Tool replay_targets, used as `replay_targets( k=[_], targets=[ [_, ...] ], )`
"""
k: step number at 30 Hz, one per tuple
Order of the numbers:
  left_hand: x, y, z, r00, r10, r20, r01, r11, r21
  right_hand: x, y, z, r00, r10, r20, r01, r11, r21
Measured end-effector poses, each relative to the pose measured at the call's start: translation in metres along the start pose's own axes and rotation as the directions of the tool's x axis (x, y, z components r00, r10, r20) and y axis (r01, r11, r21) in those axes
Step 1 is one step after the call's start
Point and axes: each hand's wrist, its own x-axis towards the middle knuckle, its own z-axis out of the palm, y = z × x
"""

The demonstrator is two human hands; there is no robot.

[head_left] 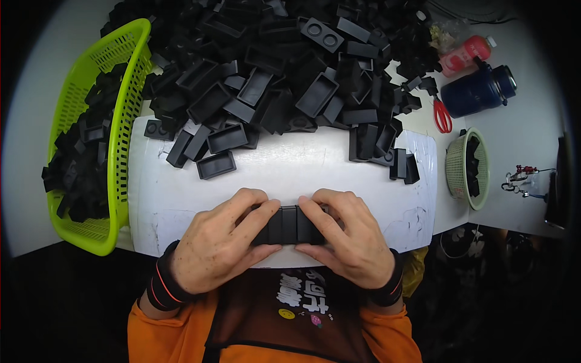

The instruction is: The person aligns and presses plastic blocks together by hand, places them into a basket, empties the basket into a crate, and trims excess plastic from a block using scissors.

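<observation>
- Head view: a row of black blocks (288, 225) is located at six o'clock from the centre, at the near edge of the white board (290, 160). Whether the row is supported by the board or lifted cannot be told.
- The left hand (227, 245) is partly closed on the nine o'clock end of the row. The thumb is set at the six o'clock side, the fingertips at the twelve o'clock side.
- The right hand (348, 239) is partly closed on the three o'clock end in a mirrored pinch. By this opposed hold, the blocks are presumably kept aligned and seated against one another; the exact count is hidden by the fingers.
- A pile of black pieces (266, 66) is heaped at twelve o'clock, probably so that pieces can be reached while the near board area is left workable.
- Further black pieces are contained in the green basket (123, 109) at nine to ten o'clock and in the pale basket (455, 172) at three o'clock, apparently to be kept apart from the pile.
- Red-handled scissors (442, 117) and a dark blue flask (472, 92) are placed at two o'clock, seemingly clear of the hands.
</observation>
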Motion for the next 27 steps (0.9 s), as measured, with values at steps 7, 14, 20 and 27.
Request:
replay_targets(
  k=[7, 14, 20, 27],
  targets=[
    [-0.015, 0.007, 0.009, 0.998, -0.023, -0.053, 0.02, 0.998, -0.063, -0.017, -0.004, 0.014, 0.996, -0.041, -0.085, 0.051, 0.991, 0.12],
    [-0.013, 0.015, -0.003, 0.996, -0.081, 0.043, 0.089, 0.965, -0.248, -0.018, -0.008, 0.0, 0.998, -0.06, -0.008, 0.061, 0.983, 0.174],
    [0.024, -0.008, -0.002, 0.992, -0.115, -0.052, 0.1, 0.969, -0.226, 0.023, 0.024, -0.004, 0.999, -0.039, 0.031, 0.03, 0.968, 0.249],
    [0.032, -0.008, 0.016, 0.972, -0.08, -0.22, 0.127, 0.969, 0.211, 0.026, 0.019, 0.01, 0.983, 0.117, -0.141, -0.115, 0.993, 0.023]
  ],
)
